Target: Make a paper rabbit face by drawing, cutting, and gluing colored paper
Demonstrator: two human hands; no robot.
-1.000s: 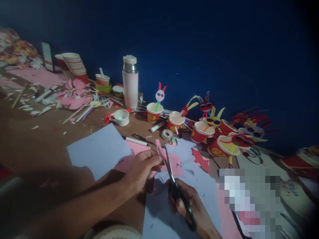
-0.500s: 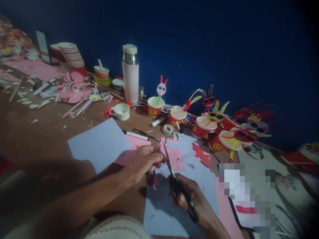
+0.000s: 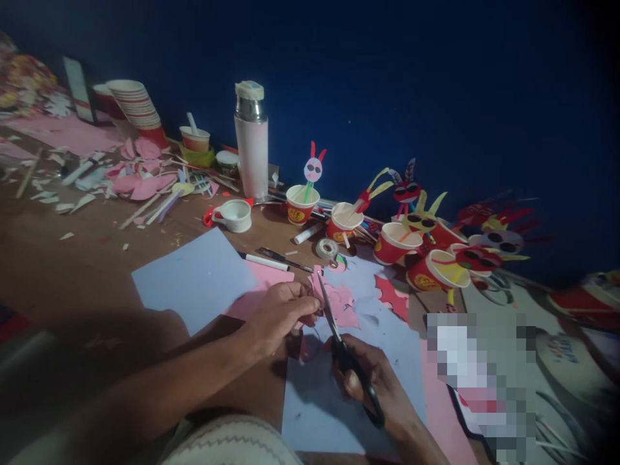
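Observation:
My left hand (image 3: 285, 310) pinches a small piece of pink paper (image 3: 314, 279) between thumb and fingers; the fingers partly hide it. In my right hand (image 3: 371, 374) is a pair of black-handled scissors (image 3: 329, 307), its blades pointing up and away, their tips against the pink piece. Behind the blades lies more cut pink paper (image 3: 345, 307). Beneath both hands spreads a pale white sheet (image 3: 358, 413). A second white sheet (image 3: 191, 281) lies left of my left hand, partly over a pink sheet (image 3: 266, 279).
Decorated paper cups (image 3: 303, 205) line the back right. A flask (image 3: 250, 148), a white cup (image 3: 234, 215), a tape roll (image 3: 327, 248), a marker (image 3: 266, 261) and a cutter knife (image 3: 281, 258) stand or lie beyond my hands. Paper scraps (image 3: 140, 184) litter the left; a phone (image 3: 467, 413) lies right.
The scissors and both hands keep nearly the same place, the blades looking slightly closer together at the pink piece. The whole view has shifted slightly.

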